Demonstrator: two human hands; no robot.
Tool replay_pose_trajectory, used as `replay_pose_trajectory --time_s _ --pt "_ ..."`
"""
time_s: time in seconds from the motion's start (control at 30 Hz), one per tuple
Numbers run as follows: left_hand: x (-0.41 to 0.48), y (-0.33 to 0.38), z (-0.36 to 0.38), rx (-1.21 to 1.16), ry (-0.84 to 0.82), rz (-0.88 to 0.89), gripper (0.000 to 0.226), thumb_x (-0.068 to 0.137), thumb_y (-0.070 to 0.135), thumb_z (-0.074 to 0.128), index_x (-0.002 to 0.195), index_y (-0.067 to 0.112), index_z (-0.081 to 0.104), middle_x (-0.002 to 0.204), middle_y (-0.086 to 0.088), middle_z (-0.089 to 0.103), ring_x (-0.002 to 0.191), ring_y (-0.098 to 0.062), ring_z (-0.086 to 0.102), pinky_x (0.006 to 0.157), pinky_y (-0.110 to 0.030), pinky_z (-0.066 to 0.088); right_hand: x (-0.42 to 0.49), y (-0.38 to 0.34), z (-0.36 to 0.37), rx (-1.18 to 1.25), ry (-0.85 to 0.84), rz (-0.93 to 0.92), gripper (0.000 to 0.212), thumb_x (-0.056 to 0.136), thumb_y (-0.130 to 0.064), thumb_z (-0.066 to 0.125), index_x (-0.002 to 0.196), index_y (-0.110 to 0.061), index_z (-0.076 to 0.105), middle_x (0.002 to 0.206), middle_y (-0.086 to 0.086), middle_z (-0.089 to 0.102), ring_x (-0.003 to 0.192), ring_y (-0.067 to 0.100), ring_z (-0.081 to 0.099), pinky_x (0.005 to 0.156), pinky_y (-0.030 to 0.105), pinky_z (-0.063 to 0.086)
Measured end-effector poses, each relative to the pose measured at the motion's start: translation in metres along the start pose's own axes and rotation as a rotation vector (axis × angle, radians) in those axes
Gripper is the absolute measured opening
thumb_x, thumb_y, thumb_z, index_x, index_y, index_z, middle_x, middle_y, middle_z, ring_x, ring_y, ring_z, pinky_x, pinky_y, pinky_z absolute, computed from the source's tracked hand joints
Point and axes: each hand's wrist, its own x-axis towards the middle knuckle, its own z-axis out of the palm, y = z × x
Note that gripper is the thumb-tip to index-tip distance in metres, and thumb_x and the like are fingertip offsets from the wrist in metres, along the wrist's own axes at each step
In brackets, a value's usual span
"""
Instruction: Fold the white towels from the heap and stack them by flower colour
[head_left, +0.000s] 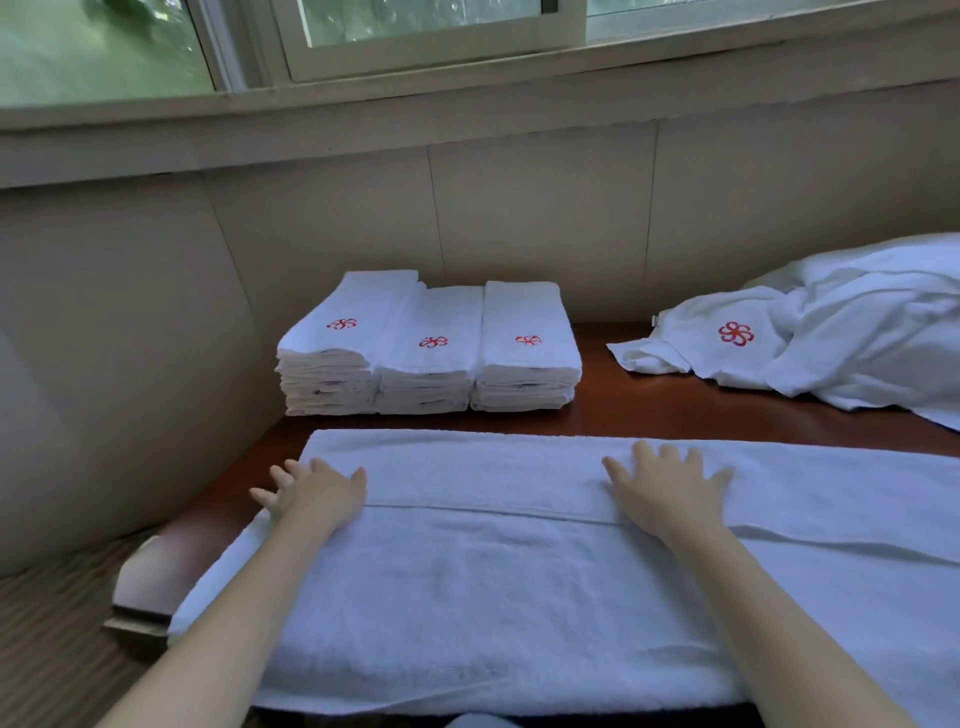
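Note:
A white towel (483, 561) lies spread lengthwise across the brown table in front of me, folded once with a hem line running across its middle. My left hand (311, 493) presses flat on its left end, fingers spread, some reaching past the towel's edge. My right hand (662, 486) lies flat on the towel right of the middle. Behind the towel stand three stacks of folded white towels (431, 348), each topped by a red flower. The heap of unfolded white towels (831, 338) lies at the back right, one red flower showing.
The brown table (623, 410) ends at the left beside a beige wall panel (130, 364). A window sill and window run along the back. Striped flooring shows at the lower left.

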Motion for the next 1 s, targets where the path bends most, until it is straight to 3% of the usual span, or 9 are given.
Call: replay_pose_trajectory --time_s 0.1,0.2,0.27,0.4,0.67,0.73,0.87,1.0 --pt "-0.017 0.036 0.003 -0.084 0.12 0.344 0.061 0.099 0.049 0.029 0.151 0.02 0.02 0.16 -0.008 0.003 0.147 -0.026 0.004 0.117 -0.05 0.01 0.0 -0.014 0.002 0.05 -0.019 -0.121 0.066 0.091 -0.067 0.023 0.149 -0.036 0.019 0.16 0.003 0.007 0.147 0.032 -0.002 0.111 0.062 0.003" --pt "-0.041 0.073 0.019 -0.198 0.023 0.598 0.059 0.098 0.053 0.027 0.152 0.032 0.014 0.161 -0.002 -0.001 0.148 -0.019 0.002 0.117 -0.046 0.006 -0.003 -0.023 0.012 -0.017 -0.137 -0.241 0.07 0.087 -0.074 0.017 0.15 -0.043 0.008 0.161 -0.001 -0.005 0.147 0.029 -0.006 0.112 0.06 -0.001" --pt "-0.038 0.079 0.027 -0.157 -0.005 0.577 0.058 0.096 0.059 0.02 0.15 0.039 0.013 0.161 0.001 0.0 0.148 -0.018 0.002 0.116 -0.048 0.003 -0.003 -0.019 0.013 -0.021 -0.163 -0.261 0.073 0.085 -0.077 0.015 0.149 -0.044 0.008 0.161 -0.002 -0.005 0.147 0.028 -0.005 0.113 0.058 -0.001" --pt "0.005 0.055 0.016 -0.149 -0.024 0.345 0.06 0.094 0.062 0.015 0.15 0.041 0.01 0.161 0.002 -0.002 0.148 -0.02 0.001 0.116 -0.05 0.003 -0.003 -0.007 0.01 -0.009 -0.138 -0.288 0.072 0.087 -0.075 0.016 0.15 -0.042 0.01 0.161 -0.007 0.0 0.148 0.019 -0.001 0.118 0.048 0.002" --pt "0.032 0.029 -0.007 -0.087 -0.014 -0.03 0.071 0.097 0.058 0.017 0.153 0.014 0.01 0.16 -0.01 0.006 0.147 -0.027 0.006 0.117 -0.053 0.005 -0.004 -0.002 0.009 0.01 -0.12 -0.293 0.063 0.095 -0.063 0.016 0.151 -0.036 0.011 0.161 -0.006 0.0 0.148 0.015 0.0 0.119 0.045 0.001" --pt "0.011 0.058 -0.009 -0.047 0.002 0.066 0.07 0.098 0.055 0.02 0.153 0.012 0.014 0.16 -0.012 0.004 0.147 -0.028 0.002 0.117 -0.052 0.005 -0.005 -0.004 0.008 0.014 -0.121 -0.303 0.063 0.095 -0.062 0.018 0.152 -0.034 0.011 0.161 -0.004 0.0 0.148 0.016 0.0 0.119 0.046 0.0" --pt "-0.058 0.141 0.013 -0.138 -0.105 0.563 0.063 0.096 0.058 0.019 0.152 0.03 0.011 0.161 -0.004 -0.004 0.148 -0.022 -0.004 0.115 -0.052 0.001 -0.005 0.003 0.006 0.043 -0.131 -0.334 0.061 0.096 -0.061 0.02 0.151 -0.034 0.015 0.161 -0.004 0.002 0.148 0.015 0.0 0.117 0.047 -0.002" --pt "-0.076 0.162 0.033 -0.092 0.022 0.622 0.064 0.095 0.061 0.015 0.152 0.033 0.008 0.161 0.0 -0.001 0.148 -0.017 0.0 0.116 -0.052 0.005 0.007 0.076 -0.005 0.068 -0.087 -0.151 0.055 0.098 -0.056 0.019 0.149 -0.036 0.02 0.161 -0.006 0.005 0.147 0.015 0.003 0.117 0.047 0.001"
